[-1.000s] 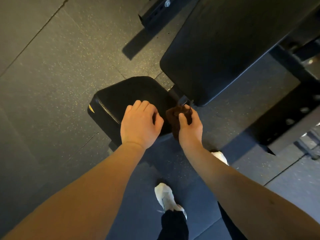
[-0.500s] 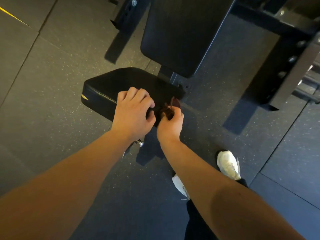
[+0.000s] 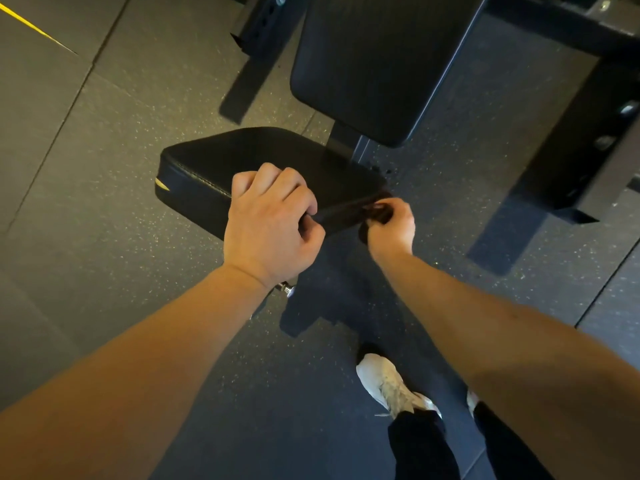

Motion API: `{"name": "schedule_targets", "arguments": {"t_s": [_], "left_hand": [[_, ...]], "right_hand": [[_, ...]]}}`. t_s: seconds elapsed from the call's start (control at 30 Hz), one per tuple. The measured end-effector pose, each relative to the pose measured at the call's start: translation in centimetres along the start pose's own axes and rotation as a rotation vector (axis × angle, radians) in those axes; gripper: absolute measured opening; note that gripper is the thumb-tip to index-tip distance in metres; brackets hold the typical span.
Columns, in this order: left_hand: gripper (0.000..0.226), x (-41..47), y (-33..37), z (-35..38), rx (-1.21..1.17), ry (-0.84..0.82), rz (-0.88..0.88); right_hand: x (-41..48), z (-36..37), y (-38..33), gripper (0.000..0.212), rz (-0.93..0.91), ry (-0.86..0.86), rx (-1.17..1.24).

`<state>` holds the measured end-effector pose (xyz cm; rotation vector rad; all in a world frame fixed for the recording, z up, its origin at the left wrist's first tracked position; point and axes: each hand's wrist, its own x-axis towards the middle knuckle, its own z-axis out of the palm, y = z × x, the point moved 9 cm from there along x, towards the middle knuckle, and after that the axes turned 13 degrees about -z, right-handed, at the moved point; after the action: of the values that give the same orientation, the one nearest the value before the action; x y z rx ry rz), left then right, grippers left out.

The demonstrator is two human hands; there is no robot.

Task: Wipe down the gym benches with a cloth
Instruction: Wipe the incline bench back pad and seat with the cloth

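Observation:
A black padded bench seat (image 3: 256, 157) stands below me, with its black back pad (image 3: 374, 64) rising beyond it. A dark brown cloth (image 3: 349, 214) is stretched along the seat's near right edge. My left hand (image 3: 270, 223) grips one end of the cloth with curled fingers, resting on the seat edge. My right hand (image 3: 391, 226) pinches the other end at the seat's right corner. Most of the cloth is dark and hard to tell from the pad.
Dark speckled rubber floor tiles (image 3: 104, 202) surround the bench. A black metal rack frame (image 3: 588, 143) stands at the right. A bench adjustment knob (image 3: 287, 289) shows under my left wrist. My white shoes (image 3: 391, 386) stand close to the bench.
My hands have drawn apart, pulling the bunched cloth out along the seat edge. The right hand moved right to the seat's corner. The view shifted back from the bench.

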<state>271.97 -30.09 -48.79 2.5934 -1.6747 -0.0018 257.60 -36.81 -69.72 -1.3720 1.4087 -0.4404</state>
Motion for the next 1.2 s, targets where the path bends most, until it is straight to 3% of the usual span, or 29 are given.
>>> {"name": "schedule_targets", "arguments": {"t_s": [0.2, 0.33, 0.5, 0.63, 0.8, 1.03, 1.13, 1.2], "left_hand": [[0.021, 0.1, 0.0, 0.5, 0.028, -0.008, -0.001], [0.023, 0.1, 0.0, 0.6, 0.046, -0.030, -0.004], [0.022, 0.2, -0.3, 0.6, 0.054, -0.034, -0.029], [0.021, 0.2, -0.2, 0.9, 0.066, -0.055, -0.026], [0.022, 0.2, -0.3, 1.1, 0.072, -0.043, -0.027], [0.026, 0.3, -0.4, 1.2, 0.089, -0.097, -0.044], [0.028, 0.3, -0.4, 1.2, 0.078, -0.110, -0.050], [0.030, 0.3, -0.3, 1.1, 0.071, -0.108, -0.052]], "right_hand": [[3.7, 1.2, 2.7, 0.048, 0.252, 0.033, 0.165], [1.4, 0.6, 1.8, 0.041, 0.321, 0.169, 0.214], [-2.0, 0.4, 0.8, 0.041, 0.262, 0.150, 0.322], [1.8, 0.1, 1.9, 0.035, 0.404, 0.224, 0.393], [3.6, 1.5, 2.6, 0.025, 0.535, 0.160, 0.505], [-2.5, 1.8, 0.1, 0.017, 0.497, 0.173, 0.404], [-4.4, 2.3, -1.0, 0.031, 0.417, 0.057, 0.415], [-3.0, 1.3, -0.6, 0.032, 0.429, 0.136, 0.418]]}}
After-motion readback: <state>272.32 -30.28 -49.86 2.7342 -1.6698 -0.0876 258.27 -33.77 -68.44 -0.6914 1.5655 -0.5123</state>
